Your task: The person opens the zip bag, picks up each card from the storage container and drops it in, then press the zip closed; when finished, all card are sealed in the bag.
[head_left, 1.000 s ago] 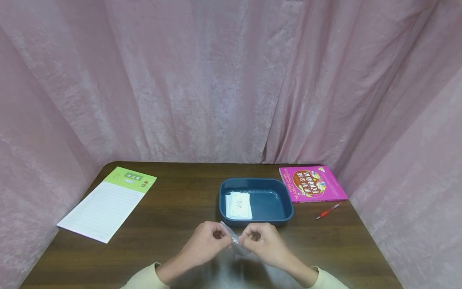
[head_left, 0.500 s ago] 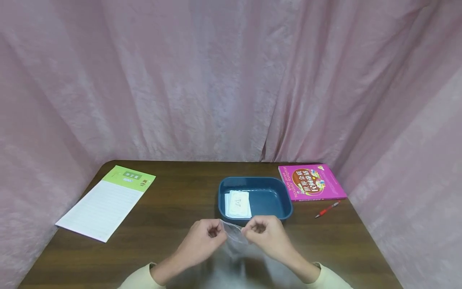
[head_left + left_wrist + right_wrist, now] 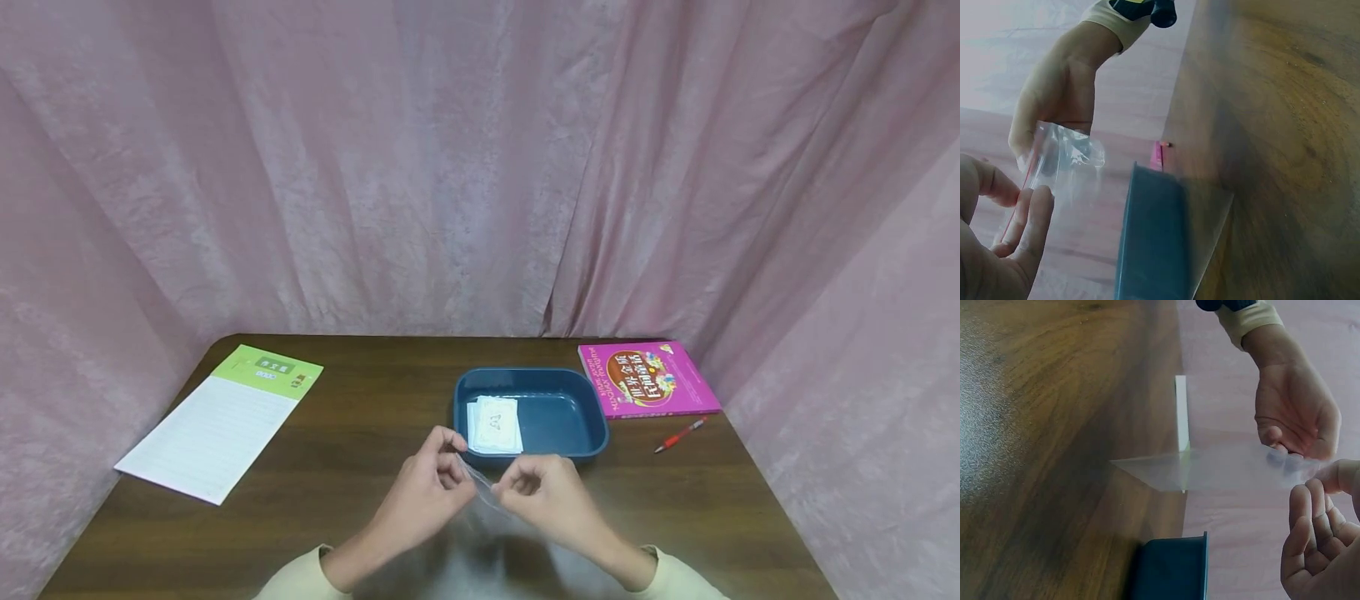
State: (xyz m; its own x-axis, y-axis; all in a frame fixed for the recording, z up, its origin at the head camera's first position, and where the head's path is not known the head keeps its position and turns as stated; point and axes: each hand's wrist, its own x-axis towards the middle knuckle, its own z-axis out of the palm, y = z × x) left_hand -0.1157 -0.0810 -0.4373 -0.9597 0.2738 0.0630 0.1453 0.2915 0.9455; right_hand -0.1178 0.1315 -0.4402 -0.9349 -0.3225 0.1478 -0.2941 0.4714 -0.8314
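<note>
A clear plastic zip bag (image 3: 482,490) hangs between my two hands just above the wooden table (image 3: 352,467), in front of a dark blue tray (image 3: 592,417). My left hand (image 3: 452,465) pinches the bag's top edge at its left end. My right hand (image 3: 517,485) pinches the same edge at its right end. The left wrist view shows the bag (image 3: 1067,153) crumpled at the mouth between my left fingers (image 3: 1029,212) and my right hand (image 3: 1054,100). Seen from the right wrist, the bag (image 3: 1210,469) stretches flat toward my left hand (image 3: 1294,409). White paper cards (image 3: 495,425) lie in the tray's left half.
A lined notepad with a green header (image 3: 225,421) lies at the table's left. At the right rear corner is a pink book (image 3: 648,379), with a red pen (image 3: 681,435) just in front of it. Pink curtains (image 3: 480,167) enclose the table on three sides.
My left hand has risen and shifted slightly toward the tray, tilting the bag's top edge. My right hand has dropped a little. Both hands keep hold of the bag.
</note>
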